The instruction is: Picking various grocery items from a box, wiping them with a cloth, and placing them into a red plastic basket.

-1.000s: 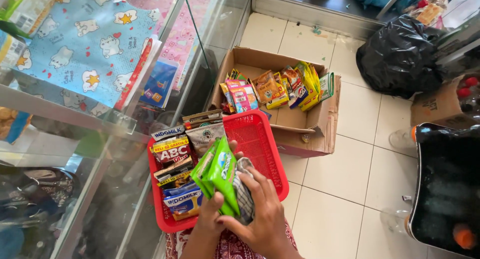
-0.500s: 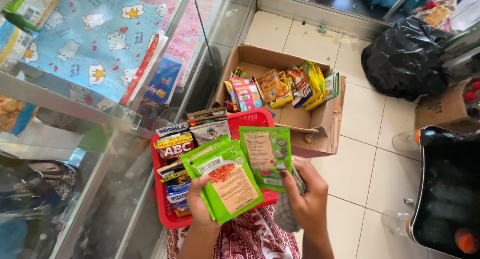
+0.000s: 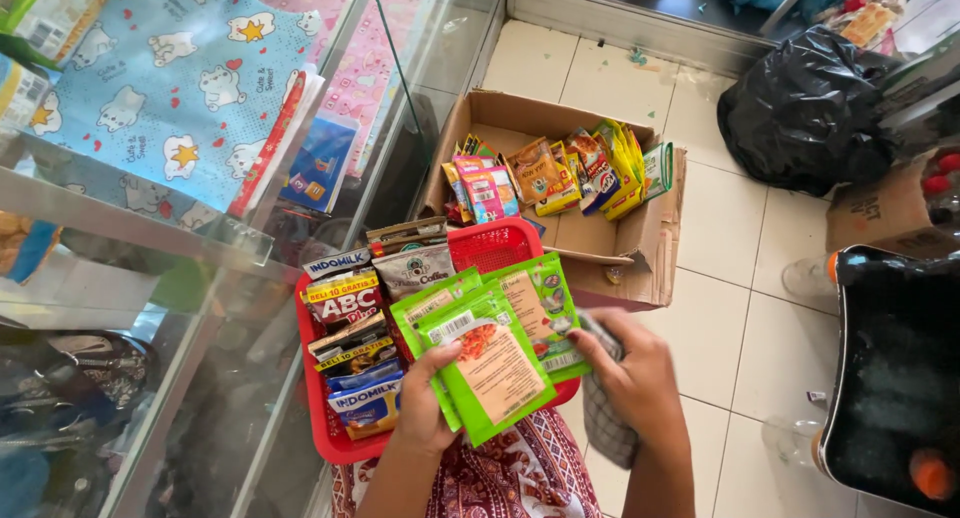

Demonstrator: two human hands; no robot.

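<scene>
Green sachets (image 3: 490, 363) fan out above your red basket (image 3: 335, 440), left hand (image 3: 425, 418) pinching several, right hand (image 3: 630, 368) gripping one plus a checked cloth (image 3: 605, 423); a loose pinch could spill them toward six o'clock.

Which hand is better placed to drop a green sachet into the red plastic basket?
Probably the left hand: it grips the green sachets over the red plastic basket. The right hand also holds a checked cloth.

Two bare forearms reach forward from the bottom edge, hands close together. The left hand (image 3: 425, 408) is curled shut, thumb on top. The right hand (image 3: 630, 373) pinches with bent fingers.
</scene>
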